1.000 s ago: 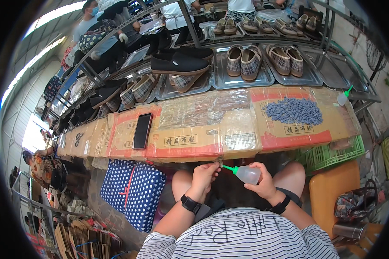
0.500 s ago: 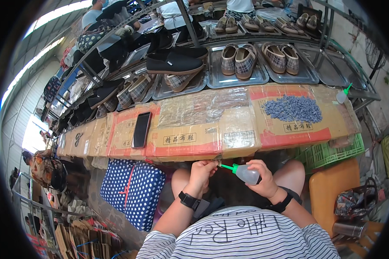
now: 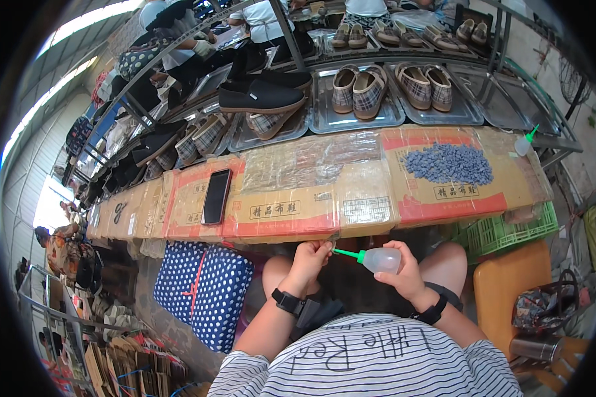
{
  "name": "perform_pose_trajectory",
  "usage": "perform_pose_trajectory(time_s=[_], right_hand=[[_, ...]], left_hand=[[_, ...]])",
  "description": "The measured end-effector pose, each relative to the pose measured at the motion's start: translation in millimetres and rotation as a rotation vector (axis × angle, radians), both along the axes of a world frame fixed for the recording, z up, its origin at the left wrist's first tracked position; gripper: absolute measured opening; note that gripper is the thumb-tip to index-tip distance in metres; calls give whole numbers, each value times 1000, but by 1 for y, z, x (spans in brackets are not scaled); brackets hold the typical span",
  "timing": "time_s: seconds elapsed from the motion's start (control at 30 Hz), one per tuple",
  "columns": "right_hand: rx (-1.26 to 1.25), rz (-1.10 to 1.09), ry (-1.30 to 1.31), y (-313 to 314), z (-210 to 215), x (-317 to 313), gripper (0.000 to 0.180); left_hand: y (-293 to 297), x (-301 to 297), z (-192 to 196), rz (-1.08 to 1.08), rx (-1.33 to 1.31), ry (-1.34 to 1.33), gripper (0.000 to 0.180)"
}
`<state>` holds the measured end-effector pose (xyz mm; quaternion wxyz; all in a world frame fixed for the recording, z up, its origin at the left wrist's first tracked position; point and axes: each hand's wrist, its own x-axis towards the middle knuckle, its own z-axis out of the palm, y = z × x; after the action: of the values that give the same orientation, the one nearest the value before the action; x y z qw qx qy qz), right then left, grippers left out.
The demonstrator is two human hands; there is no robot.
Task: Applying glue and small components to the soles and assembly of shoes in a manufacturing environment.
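My right hand (image 3: 407,272) is wrapped round a clear squeeze bottle (image 3: 381,261) with a thin green nozzle, tilted on its side just below the table's near edge. The nozzle points left and its tip comes up to the fingers of my left hand (image 3: 311,259). Those fingers are pinched together; whatever lies between them is too small or hidden to name. On the cardboard-covered table (image 3: 285,228) beyond my hands lies a heap of small blue-grey pieces (image 3: 447,165). A second squeeze bottle (image 3: 525,143) with a green nozzle stands at the table's far right.
A phone (image 3: 216,197) lies on the cardboard, left of centre. Behind the table, metal trays (image 3: 321,124) carry plaid slip-ons (image 3: 369,92) and black shoes (image 3: 265,97). A dotted blue bag (image 3: 204,294) sits at lower left; a green crate (image 3: 510,231) and wooden stool (image 3: 513,291) are right.
The bottle in my right hand has tipped to lie more level, its nozzle still at my left fingers. The trays with shoes have shifted slightly left. A person in the background has moved.
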<state>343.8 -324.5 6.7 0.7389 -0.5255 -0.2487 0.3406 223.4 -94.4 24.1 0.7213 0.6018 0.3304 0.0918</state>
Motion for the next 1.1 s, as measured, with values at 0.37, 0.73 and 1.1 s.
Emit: perform_pose_trajectory(time_s=[0.37, 0.73, 1.1], right_hand=[[74, -10, 238, -29, 6, 17, 67], [138, -5, 202, -45, 29, 31, 70], [129, -19, -313, -47, 49, 42, 62]], left_hand=[[-15, -1, -3, 22, 70, 32, 19], [-24, -10, 45, 17, 341, 46, 16], [-54, 0, 91, -15, 606, -180, 11]])
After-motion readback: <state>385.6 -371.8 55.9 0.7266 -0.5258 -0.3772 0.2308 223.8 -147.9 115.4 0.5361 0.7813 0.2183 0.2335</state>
